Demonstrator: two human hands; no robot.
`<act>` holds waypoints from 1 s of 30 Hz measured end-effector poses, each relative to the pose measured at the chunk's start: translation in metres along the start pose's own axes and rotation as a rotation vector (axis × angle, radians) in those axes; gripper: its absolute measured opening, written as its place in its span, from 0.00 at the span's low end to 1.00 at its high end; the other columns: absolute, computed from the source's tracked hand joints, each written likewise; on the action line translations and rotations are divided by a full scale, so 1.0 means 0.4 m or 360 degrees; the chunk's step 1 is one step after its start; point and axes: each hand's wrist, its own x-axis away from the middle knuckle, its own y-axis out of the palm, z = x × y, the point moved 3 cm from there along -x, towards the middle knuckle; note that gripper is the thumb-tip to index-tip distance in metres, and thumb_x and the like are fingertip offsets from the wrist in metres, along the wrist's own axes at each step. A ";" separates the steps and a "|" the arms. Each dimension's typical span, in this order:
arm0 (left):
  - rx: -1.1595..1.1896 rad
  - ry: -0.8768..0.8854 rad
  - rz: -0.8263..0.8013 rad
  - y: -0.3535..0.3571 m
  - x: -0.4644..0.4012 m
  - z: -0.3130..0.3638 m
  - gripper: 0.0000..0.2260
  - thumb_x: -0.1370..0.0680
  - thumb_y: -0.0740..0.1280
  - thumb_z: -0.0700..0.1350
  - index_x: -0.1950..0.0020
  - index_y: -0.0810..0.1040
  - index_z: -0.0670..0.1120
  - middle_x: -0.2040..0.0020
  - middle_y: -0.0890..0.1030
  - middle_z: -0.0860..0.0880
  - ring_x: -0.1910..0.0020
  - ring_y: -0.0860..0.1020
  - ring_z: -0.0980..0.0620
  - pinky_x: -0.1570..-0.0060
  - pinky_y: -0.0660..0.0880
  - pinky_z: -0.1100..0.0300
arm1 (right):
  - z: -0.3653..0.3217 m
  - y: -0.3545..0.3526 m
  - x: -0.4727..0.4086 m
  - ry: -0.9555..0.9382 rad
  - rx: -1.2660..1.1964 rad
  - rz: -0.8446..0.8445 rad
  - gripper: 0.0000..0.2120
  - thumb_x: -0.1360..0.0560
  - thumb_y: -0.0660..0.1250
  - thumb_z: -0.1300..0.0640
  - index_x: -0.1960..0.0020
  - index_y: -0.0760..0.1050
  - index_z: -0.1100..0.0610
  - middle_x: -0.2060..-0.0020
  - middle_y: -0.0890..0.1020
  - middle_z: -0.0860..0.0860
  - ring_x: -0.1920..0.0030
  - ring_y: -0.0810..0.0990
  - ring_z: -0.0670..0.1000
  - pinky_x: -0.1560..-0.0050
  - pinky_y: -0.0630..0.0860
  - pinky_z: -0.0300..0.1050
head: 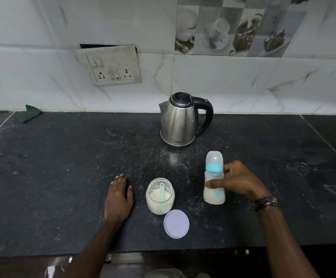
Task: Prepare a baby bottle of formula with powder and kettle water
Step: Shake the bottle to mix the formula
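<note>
Lavender lid [176, 223] lies nearest, off the open powder jar [160, 196]. Right hand [240, 182] grasps the capped, milky bottle [214, 178] upright on the counter [63, 177]; left hand [119, 197] rests flat. Spilling seems likely if the collar is loose.

One brand mark on the kettle

The stainless-steel electric kettle with black lid and handle [180, 119] carries a small dark brand word low on its front, just above the base; it appears to read "MILTON", though the letters are tiny and soft. The clear baby bottle with teal collar [214, 177] shows a small teal mark too blurred to read.
</note>
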 end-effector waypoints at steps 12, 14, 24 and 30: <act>-0.0001 -0.0004 -0.0011 0.001 0.001 0.000 0.22 0.21 0.59 0.47 0.32 0.76 0.36 0.31 0.76 0.37 0.29 0.72 0.39 0.27 0.66 0.45 | 0.046 0.017 -0.036 0.0086 0.0309 0.0080 0.31 0.41 0.83 0.48 0.42 0.79 0.56 0.48 0.84 0.51 0.49 0.83 0.51 0.47 0.80 0.51; -0.0004 -0.0008 -0.0006 -0.004 -0.001 0.000 0.22 0.21 0.59 0.47 0.32 0.76 0.36 0.31 0.76 0.37 0.30 0.72 0.38 0.28 0.66 0.45 | 0.041 0.016 -0.050 0.0024 0.0246 0.0204 0.32 0.40 0.83 0.48 0.40 0.77 0.56 0.45 0.83 0.52 0.47 0.82 0.53 0.45 0.80 0.55; -0.0029 0.0007 -0.0008 -0.001 0.000 0.006 0.21 0.21 0.59 0.46 0.32 0.76 0.36 0.31 0.76 0.37 0.30 0.72 0.39 0.28 0.67 0.45 | -0.005 0.087 -0.187 -0.0117 -0.0273 0.0652 0.30 0.41 0.83 0.47 0.43 0.79 0.55 0.49 0.86 0.52 0.50 0.84 0.51 0.44 0.81 0.55; -0.0072 0.0022 -0.0008 -0.004 -0.002 0.006 0.21 0.21 0.59 0.46 0.33 0.76 0.36 0.32 0.76 0.37 0.31 0.73 0.38 0.28 0.67 0.45 | -0.061 0.117 -0.254 -0.0135 -0.0199 0.0793 0.30 0.39 0.83 0.50 0.42 0.79 0.60 0.46 0.85 0.56 0.46 0.83 0.57 0.46 0.79 0.50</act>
